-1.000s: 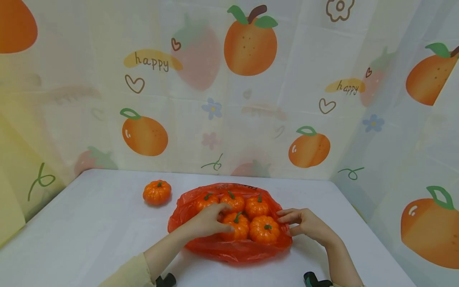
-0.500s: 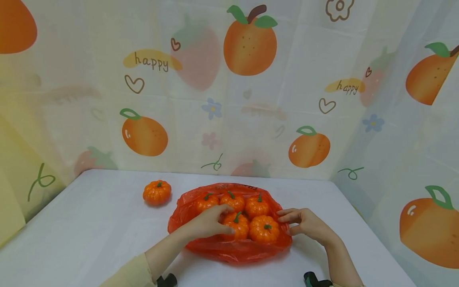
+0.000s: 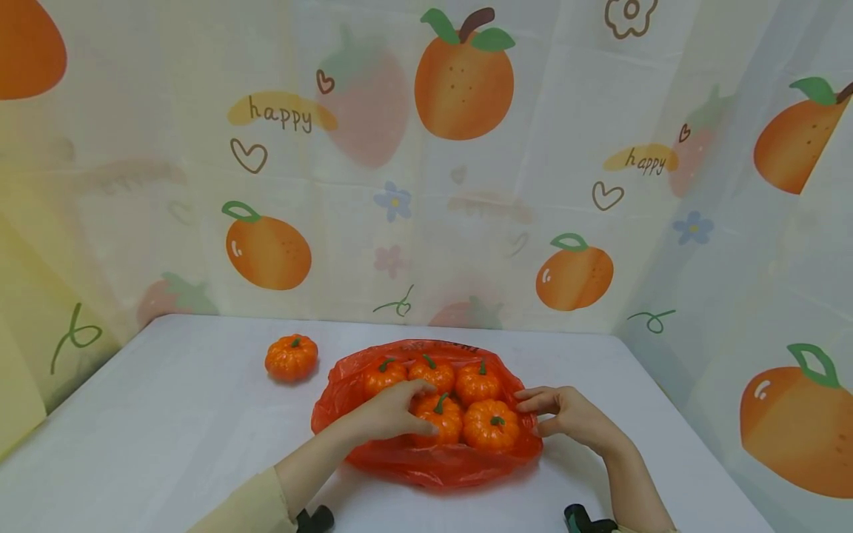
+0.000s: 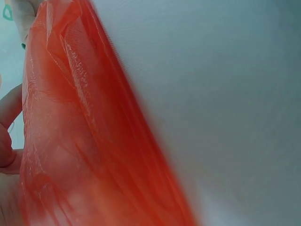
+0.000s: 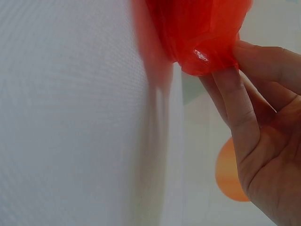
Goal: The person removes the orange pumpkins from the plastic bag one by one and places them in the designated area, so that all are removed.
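Note:
A red plastic bag [image 3: 433, 470] lies spread wide on the white table with several small orange pumpkins inside. My left hand [image 3: 393, 411] reaches over its left side, thumb and fingers curled round the front-left pumpkin [image 3: 448, 423], which has a green stem. Beside that one sits the front-right pumpkin [image 3: 492, 427], untouched. My right hand [image 3: 568, 416] pinches the bag's right edge; the right wrist view shows the thumb and fingers [image 5: 235, 99] on the red plastic. In the left wrist view, the bag [image 4: 94, 132] covers much of the left hand's work.
One more pumpkin [image 3: 292, 358] stands on the table [image 3: 166, 414] left of the bag, towards the back. A curtain [image 3: 400, 244] printed with oranges rises behind the table and along its sides. Black wrist mounts [image 3: 589, 520] show at the bottom edge.

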Demonstrator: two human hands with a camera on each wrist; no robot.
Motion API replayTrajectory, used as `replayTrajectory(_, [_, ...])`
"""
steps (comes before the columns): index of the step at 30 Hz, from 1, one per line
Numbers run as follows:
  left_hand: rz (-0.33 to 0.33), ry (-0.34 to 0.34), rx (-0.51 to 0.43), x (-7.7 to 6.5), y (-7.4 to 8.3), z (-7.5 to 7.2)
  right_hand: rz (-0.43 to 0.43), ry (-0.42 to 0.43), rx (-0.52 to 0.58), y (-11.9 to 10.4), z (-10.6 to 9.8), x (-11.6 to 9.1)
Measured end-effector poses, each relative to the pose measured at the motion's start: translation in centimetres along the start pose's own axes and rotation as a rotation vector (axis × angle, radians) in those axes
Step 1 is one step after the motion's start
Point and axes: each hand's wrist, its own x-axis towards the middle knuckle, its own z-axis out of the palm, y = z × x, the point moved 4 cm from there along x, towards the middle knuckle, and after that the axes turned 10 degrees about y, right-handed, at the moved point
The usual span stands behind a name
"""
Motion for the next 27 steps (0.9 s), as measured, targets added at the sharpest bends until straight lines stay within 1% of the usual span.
replayTrajectory(11, [-0.03, -0.023, -0.001, 0.25, -0.42, 0.34, 0.018, 0.011, -0.026, 0.04, -0.13, 0.08])
replayTrajectory(20, [-0.012, -0.029, 0.03, 0.41, -0.79, 0.56, -0.008, 0.01, -0.051, -0.07, -0.04, 0.12])
replayTrajectory(27, [-0.013, -0.023, 0.044, 0.43, -0.95, 0.54, 0.002, 0.01, -0.048, 0.03, -0.06, 0.11])
